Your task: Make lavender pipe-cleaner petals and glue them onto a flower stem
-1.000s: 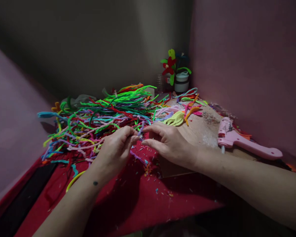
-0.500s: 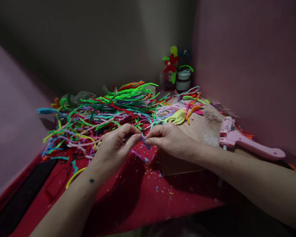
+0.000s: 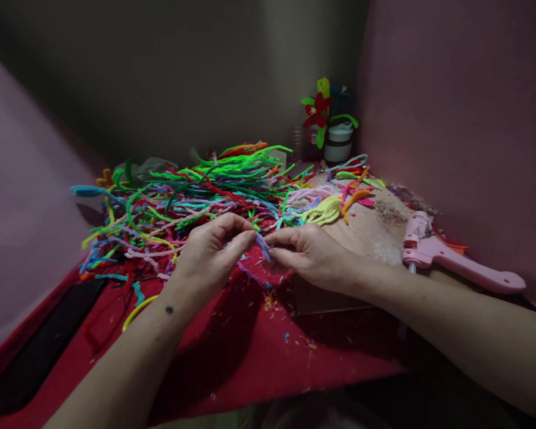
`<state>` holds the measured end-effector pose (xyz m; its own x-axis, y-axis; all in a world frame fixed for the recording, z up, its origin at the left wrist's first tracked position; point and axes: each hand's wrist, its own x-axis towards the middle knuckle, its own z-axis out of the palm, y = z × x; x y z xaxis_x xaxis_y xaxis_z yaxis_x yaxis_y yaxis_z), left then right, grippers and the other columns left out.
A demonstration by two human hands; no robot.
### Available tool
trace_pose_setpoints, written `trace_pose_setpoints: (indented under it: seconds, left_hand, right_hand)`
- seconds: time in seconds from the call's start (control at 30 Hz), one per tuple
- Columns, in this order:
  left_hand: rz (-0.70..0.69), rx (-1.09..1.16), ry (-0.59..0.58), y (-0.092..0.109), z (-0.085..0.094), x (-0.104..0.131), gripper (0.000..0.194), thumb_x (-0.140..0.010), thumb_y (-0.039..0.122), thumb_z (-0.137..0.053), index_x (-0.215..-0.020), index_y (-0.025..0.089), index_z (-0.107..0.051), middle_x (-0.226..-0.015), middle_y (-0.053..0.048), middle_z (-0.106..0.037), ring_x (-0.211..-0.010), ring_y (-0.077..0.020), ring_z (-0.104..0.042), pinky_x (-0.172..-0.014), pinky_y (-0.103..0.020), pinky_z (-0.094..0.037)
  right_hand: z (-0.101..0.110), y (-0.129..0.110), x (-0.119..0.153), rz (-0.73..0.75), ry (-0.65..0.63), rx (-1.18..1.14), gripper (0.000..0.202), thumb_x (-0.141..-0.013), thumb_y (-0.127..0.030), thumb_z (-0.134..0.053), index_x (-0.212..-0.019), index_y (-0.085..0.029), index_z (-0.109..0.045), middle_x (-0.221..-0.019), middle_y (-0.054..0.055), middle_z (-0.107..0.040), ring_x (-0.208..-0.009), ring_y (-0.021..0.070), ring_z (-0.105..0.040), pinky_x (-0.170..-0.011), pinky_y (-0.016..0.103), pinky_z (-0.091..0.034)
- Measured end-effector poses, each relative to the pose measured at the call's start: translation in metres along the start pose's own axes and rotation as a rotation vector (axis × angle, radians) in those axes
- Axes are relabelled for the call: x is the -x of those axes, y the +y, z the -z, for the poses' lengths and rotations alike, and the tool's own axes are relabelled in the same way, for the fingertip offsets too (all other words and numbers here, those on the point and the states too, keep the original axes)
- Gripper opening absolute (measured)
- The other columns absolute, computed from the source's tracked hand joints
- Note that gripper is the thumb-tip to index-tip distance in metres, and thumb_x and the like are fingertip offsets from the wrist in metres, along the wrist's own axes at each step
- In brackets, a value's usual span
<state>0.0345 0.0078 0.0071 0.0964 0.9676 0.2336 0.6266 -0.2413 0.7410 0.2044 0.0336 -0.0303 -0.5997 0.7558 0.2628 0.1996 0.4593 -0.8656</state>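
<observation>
A short folded piece of lilac pipe cleaner (image 3: pixel 262 245) spans the gap between my two hands. My left hand (image 3: pixel 214 247) pinches its upper end between thumb and forefinger. At its lower end, my right hand (image 3: pixel 310 253) closes thumb and fingertips on it. Below the hands, a thin purple pipe cleaner (image 3: pixel 251 275) lies on the red cloth (image 3: pixel 232 369). Just behind them spreads a large tangled heap of pipe cleaners (image 3: pixel 205 187) in green, red, blue, pink and yellow.
To the right, a pink glue gun (image 3: pixel 464 259) rests by a wooden board (image 3: pixel 366 229). Bundled pale yellow loops (image 3: pixel 324 210) lie on the board. A red pipe-cleaner flower (image 3: pixel 317 112) stands near a lidded cup (image 3: pixel 338 143) at the back. A black strip (image 3: pixel 44 342) lies at left.
More of the lilac piece shows now, as my fingertips have moved slightly apart along it. The whole view has shifted a little; the surroundings sit slightly further right.
</observation>
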Motion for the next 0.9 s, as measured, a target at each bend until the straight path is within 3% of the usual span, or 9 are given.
trace_pose_setpoints:
  seconds: [0.13,0.3,0.37,0.5,0.6,0.9]
  left_hand:
    - [-0.007,0.015,0.015,-0.001,-0.002,0.001,0.013,-0.078,0.029,-0.057,-0.077,0.016,-0.059,-0.066,0.002,-0.057,-0.06,-0.0107,-0.048,-0.056,-0.022,-0.038]
    - [-0.031,0.009,0.018,-0.003,-0.004,0.001,0.013,-0.078,0.029,-0.057,-0.076,0.016,-0.06,-0.068,0.001,-0.058,-0.062,-0.0117,-0.05,-0.058,-0.023,-0.039]
    - [-0.035,-0.006,0.021,-0.002,-0.004,0.001,0.013,-0.078,0.028,-0.057,-0.076,0.016,-0.06,-0.068,0.001,-0.058,-0.063,-0.0119,-0.05,-0.06,-0.023,-0.039]
    - [-0.046,-0.031,0.01,0.0,-0.003,0.0,0.011,-0.079,0.027,-0.057,-0.078,0.016,-0.061,-0.068,0.001,-0.058,-0.063,-0.0114,-0.05,-0.06,-0.022,-0.039]
    - [-0.067,-0.028,-0.032,-0.001,-0.003,0.0,0.011,-0.08,0.026,-0.056,-0.08,0.017,-0.062,-0.07,0.002,-0.059,-0.066,-0.0113,-0.051,-0.062,-0.022,-0.04]
    - [-0.2,-0.062,-0.088,-0.012,-0.004,0.005,0.009,-0.083,0.022,-0.053,-0.083,0.019,-0.061,-0.079,0.002,-0.063,-0.072,-0.0105,-0.056,-0.069,-0.02,-0.043]
  right_hand:
    - [-0.004,0.001,0.001,-0.06,0.049,0.014,0.022,-0.076,-0.01,-0.042,-0.073,-0.013,-0.064,-0.064,0.002,-0.062,-0.056,0.0104,-0.055,-0.058,0.024,-0.043]
    - [-0.004,-0.008,-0.002,-0.379,-0.002,-0.378,0.027,-0.074,-0.005,-0.035,-0.077,-0.014,-0.06,-0.059,0.001,-0.061,-0.05,0.0108,-0.059,-0.054,0.025,-0.048]
    - [-0.002,-0.012,-0.002,-0.441,-0.049,-0.476,0.025,-0.075,-0.004,-0.033,-0.073,-0.014,-0.056,-0.058,0.001,-0.06,-0.049,0.0103,-0.058,-0.056,0.026,-0.049]
    - [0.003,-0.013,-0.002,-0.298,-0.051,-0.435,0.024,-0.08,-0.015,-0.042,-0.056,-0.015,-0.047,-0.057,0.0,-0.055,-0.052,0.0091,-0.052,-0.058,0.025,-0.045]
    - [0.006,-0.01,-0.001,-0.202,-0.002,-0.319,0.028,-0.081,-0.023,-0.048,-0.054,-0.014,-0.049,-0.057,-0.001,-0.052,-0.055,0.0081,-0.047,-0.058,0.023,-0.04]
    - [0.002,-0.01,-0.001,-0.333,0.001,-0.552,0.01,-0.072,-0.014,-0.056,-0.063,-0.012,-0.061,-0.056,0.0,-0.06,-0.05,0.0086,-0.053,-0.056,0.024,-0.044]
